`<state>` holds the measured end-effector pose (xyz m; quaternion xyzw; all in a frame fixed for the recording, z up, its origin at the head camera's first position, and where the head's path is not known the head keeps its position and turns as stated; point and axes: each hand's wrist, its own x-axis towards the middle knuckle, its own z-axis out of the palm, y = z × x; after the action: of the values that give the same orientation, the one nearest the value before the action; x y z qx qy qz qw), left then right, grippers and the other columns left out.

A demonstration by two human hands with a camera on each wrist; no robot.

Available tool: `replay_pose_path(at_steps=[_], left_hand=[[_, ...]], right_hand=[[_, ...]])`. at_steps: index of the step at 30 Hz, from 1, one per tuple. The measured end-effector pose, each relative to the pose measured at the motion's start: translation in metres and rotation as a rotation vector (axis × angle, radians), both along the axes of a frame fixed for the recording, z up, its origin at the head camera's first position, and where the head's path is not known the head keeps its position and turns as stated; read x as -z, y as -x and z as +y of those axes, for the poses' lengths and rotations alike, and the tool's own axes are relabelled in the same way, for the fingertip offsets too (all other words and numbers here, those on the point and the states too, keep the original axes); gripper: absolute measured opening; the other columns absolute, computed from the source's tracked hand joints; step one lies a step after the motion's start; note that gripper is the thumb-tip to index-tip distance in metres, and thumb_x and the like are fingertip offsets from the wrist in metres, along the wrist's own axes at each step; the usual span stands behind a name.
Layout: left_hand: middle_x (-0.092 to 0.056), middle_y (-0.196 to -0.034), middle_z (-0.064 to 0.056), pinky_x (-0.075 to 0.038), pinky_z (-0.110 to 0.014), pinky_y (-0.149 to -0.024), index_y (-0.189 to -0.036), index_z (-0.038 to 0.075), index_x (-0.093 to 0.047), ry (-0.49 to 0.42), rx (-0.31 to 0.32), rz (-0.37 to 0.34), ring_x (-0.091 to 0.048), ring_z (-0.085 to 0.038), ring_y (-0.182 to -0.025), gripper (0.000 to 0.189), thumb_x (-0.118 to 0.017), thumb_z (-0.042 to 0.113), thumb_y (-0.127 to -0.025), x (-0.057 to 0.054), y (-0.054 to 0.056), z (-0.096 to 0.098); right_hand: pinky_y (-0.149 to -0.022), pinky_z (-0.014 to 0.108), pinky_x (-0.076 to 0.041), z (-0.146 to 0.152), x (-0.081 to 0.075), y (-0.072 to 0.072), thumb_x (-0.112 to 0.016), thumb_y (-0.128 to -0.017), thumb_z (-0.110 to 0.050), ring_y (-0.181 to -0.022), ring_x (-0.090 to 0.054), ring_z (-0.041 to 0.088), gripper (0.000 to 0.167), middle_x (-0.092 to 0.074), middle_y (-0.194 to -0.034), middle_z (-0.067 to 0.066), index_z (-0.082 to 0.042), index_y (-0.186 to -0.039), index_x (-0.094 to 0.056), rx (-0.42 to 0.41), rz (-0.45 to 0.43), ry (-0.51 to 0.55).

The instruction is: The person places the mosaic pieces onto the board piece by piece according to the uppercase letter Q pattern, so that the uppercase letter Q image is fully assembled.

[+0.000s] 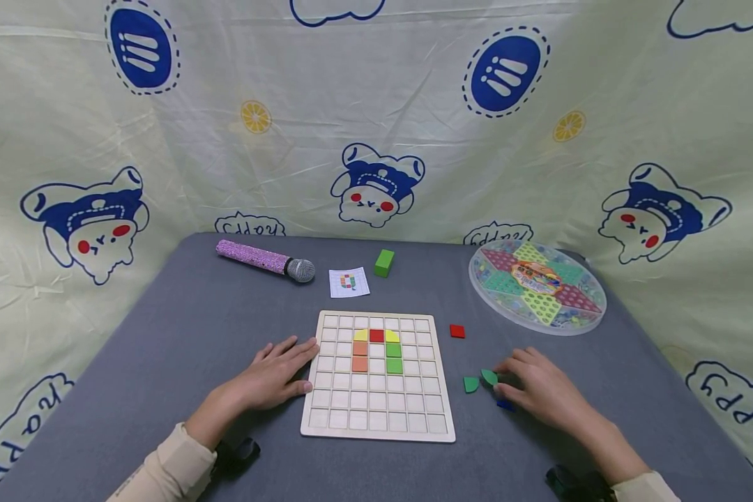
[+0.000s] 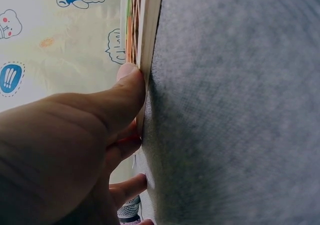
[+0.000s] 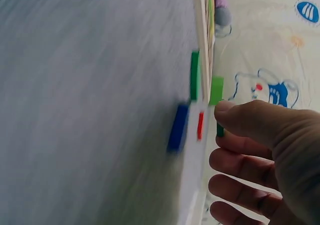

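A wooden grid board (image 1: 337, 419) lies on the table, with red, yellow, orange and light green tiles set in its upper middle squares. My left hand (image 1: 275, 374) rests against the board's left edge, fingers spread and thumb at the rim (image 2: 141, 50). On the right, my right hand (image 1: 539, 387) pinches a dark green rounded tile (image 1: 489, 378) between thumb and index finger. Another green rounded tile (image 1: 471, 385) lies just left of it. A blue tile (image 3: 177, 128) sits beneath the hand, partly hidden in the head view. A red square tile (image 1: 457, 331) lies beside the board's upper right.
Behind the board are a small pattern card (image 1: 349, 282), a green block (image 1: 384, 263) and a glittery pink microphone (image 1: 257, 258). A round clear game box with a star pattern (image 1: 537, 287) stands at the back right. A printed curtain (image 1: 376, 84) hangs behind the grey table (image 1: 238, 307).
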<state>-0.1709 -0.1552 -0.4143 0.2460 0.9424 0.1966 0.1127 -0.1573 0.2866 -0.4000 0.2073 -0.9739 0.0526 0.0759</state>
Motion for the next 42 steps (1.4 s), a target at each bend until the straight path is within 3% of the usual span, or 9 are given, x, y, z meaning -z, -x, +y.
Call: replay_pose_path(at_steps=[12,26,42], left_hand=[[-0.029,-0.156,-0.007,-0.012,-0.067,-0.11,-0.148,0.011,-0.031,-0.013,0.01,0.024,-0.019,-0.039,-0.144,0.063,-0.055,0.033,-0.094,0.002,0.0,-0.001],[-0.029,-0.156,-0.007,-0.012,-0.066,-0.111,-0.148,0.011,-0.031,-0.016,0.005,0.025,-0.018,-0.038,-0.145,0.063,-0.055,0.033,-0.094,0.002,-0.001,-0.001],[-0.029,-0.156,-0.007,-0.012,-0.066,-0.111,-0.149,0.012,-0.03,-0.014,0.009,0.03,-0.018,-0.038,-0.145,0.063,-0.054,0.033,-0.095,0.002,-0.001,-0.002]], right_hand=[[-0.066,0.025,-0.039,-0.058,-0.005,0.004,-0.077,-0.077,-0.032,-0.077,-0.041,0.006,0.023,-0.061,-0.088,-0.005,-0.018,-0.095,-0.072,-0.167,0.055,0.051],[-0.071,0.025,-0.046,-0.128,0.0,0.015,-0.077,-0.077,-0.032,-0.083,-0.051,0.011,0.024,-0.063,-0.087,-0.005,-0.016,-0.093,-0.072,-0.397,0.128,0.042],[-0.068,0.024,-0.043,-0.171,0.007,0.021,-0.076,-0.077,-0.031,-0.08,-0.052,0.012,0.017,-0.062,-0.084,-0.007,-0.02,-0.09,-0.073,-0.413,0.127,-0.056]])
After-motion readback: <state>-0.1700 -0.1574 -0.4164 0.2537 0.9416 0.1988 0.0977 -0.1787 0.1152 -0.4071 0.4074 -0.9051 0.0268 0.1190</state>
